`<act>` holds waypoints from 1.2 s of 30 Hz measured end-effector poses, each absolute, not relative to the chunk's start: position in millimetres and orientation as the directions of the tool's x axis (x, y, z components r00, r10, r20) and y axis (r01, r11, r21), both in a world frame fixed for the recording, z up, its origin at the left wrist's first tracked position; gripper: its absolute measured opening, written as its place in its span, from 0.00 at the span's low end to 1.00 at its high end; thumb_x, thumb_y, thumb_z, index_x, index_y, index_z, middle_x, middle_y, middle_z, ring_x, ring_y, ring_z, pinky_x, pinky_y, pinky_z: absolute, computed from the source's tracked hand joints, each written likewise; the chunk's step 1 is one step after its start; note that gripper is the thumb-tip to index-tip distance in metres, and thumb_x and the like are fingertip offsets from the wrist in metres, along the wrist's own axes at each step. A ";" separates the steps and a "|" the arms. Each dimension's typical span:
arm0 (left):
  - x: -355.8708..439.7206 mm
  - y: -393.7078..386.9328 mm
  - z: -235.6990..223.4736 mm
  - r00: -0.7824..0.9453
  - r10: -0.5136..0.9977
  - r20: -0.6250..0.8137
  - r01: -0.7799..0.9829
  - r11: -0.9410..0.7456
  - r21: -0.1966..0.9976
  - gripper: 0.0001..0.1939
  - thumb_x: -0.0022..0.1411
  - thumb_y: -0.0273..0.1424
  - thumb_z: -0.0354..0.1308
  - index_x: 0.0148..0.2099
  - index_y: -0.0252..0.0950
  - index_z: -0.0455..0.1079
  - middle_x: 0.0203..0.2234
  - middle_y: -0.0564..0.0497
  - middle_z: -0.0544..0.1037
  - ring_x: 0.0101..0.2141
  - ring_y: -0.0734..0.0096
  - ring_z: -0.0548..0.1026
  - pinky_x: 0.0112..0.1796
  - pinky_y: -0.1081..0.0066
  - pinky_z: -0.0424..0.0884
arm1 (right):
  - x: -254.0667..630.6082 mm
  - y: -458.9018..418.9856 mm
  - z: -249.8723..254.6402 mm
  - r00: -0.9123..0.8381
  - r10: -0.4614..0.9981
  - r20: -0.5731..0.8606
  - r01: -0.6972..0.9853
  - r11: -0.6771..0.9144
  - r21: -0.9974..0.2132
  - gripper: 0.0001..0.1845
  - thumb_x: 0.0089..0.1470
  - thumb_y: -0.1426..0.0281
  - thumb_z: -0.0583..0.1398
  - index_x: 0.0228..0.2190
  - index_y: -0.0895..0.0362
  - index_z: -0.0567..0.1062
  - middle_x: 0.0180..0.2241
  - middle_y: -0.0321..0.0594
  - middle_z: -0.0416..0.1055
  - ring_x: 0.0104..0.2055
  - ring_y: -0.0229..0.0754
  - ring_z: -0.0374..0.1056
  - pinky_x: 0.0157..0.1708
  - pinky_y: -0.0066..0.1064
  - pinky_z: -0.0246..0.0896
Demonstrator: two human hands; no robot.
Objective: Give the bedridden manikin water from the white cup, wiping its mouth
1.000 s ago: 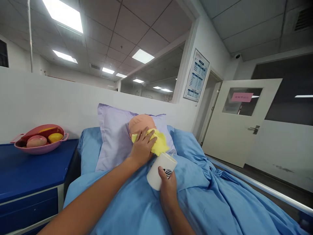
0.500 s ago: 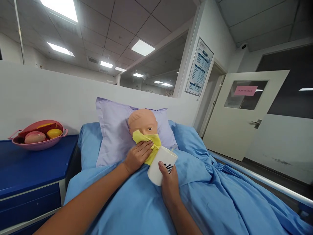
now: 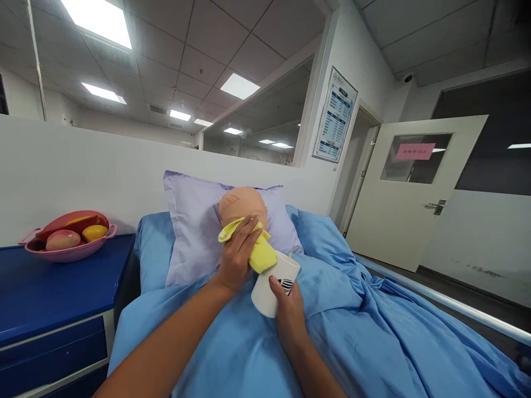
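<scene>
Since the earlier frame, my left hand [image 3: 236, 257] has moved up the face of the dummy head [image 3: 241, 200], taking the yellow cloth [image 3: 264, 257] with it; the eye seen then is now covered. My left fingers lie extended and close together over the cloth, against the face. Whether they pinch it I cannot tell, the thumb being out of sight. The cloth shows on both sides of the hand, its lower end at the rim of the mug [image 3: 262, 296].

My right hand [image 3: 289, 315] is clamped on the mug, thumb on the near side. The white mug is tilted, mouth upward, above the blue quilt [image 3: 344, 331]. The head rests on the lilac pillow [image 3: 188, 221].

On the blue cabinet [image 3: 62, 287], to the left, stands a pink bowl [image 3: 68, 255] containing fruit [image 3: 63, 240]. A metal rail [image 3: 440, 299] runs along the right of the bed; beyond it, the door [image 3: 385, 221] stands ajar.
</scene>
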State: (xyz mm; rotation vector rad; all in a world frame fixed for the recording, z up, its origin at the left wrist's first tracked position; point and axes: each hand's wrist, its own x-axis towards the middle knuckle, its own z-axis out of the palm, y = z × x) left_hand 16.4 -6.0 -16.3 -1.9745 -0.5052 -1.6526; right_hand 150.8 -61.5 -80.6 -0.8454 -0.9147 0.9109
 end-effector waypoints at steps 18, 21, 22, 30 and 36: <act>-21.9 -1.0 -66.2 0.398 0.033 0.917 0.532 -0.822 -0.201 0.16 0.66 0.22 0.51 0.55 0.34 0.66 0.50 0.42 0.76 0.56 0.63 0.70 0.54 0.56 0.72 | 148.2 -64.7 -74.2 0.331 0.913 0.238 -0.296 0.340 -0.893 0.35 0.39 0.52 0.69 0.47 0.56 0.71 0.32 0.37 0.77 0.30 0.45 0.73 0.30 0.35 0.69; -8.0 -6.4 -44.5 0.297 0.039 0.954 0.494 -0.861 -0.119 0.20 0.65 0.22 0.51 0.59 0.34 0.62 0.58 0.39 0.69 0.61 0.59 0.63 0.58 0.50 0.68 | 148.0 -63.9 -75.0 0.328 0.908 0.260 -0.285 0.357 -0.890 0.36 0.41 0.53 0.69 0.49 0.55 0.70 0.35 0.39 0.77 0.33 0.46 0.73 0.32 0.36 0.70; -1.1 -6.3 -37.0 0.273 0.030 0.961 0.488 -0.866 -0.112 0.21 0.65 0.22 0.52 0.59 0.33 0.62 0.59 0.38 0.68 0.62 0.59 0.61 0.59 0.50 0.67 | 148.1 -62.9 -75.7 0.326 0.905 0.273 -0.283 0.369 -0.885 0.36 0.42 0.54 0.69 0.50 0.55 0.70 0.37 0.40 0.77 0.35 0.47 0.74 0.34 0.36 0.70; 17.2 13.4 -37.6 0.459 -0.038 0.888 0.574 -0.750 -0.329 0.16 0.66 0.23 0.49 0.55 0.28 0.67 0.51 0.38 0.75 0.58 0.61 0.68 0.57 0.56 0.70 | 149.9 -57.0 -81.0 0.336 0.889 0.311 -0.305 0.415 -0.857 0.33 0.45 0.56 0.67 0.51 0.56 0.70 0.39 0.41 0.77 0.35 0.45 0.72 0.35 0.36 0.69; -10.3 8.8 -69.0 0.497 0.017 0.868 0.580 -0.751 -0.317 0.14 0.67 0.26 0.48 0.52 0.33 0.70 0.44 0.43 0.80 0.48 0.65 0.76 0.50 0.62 0.75 | 149.0 -61.3 -78.3 0.322 0.910 0.261 -0.309 0.361 -0.880 0.36 0.42 0.54 0.69 0.50 0.56 0.69 0.36 0.40 0.77 0.32 0.45 0.73 0.33 0.36 0.69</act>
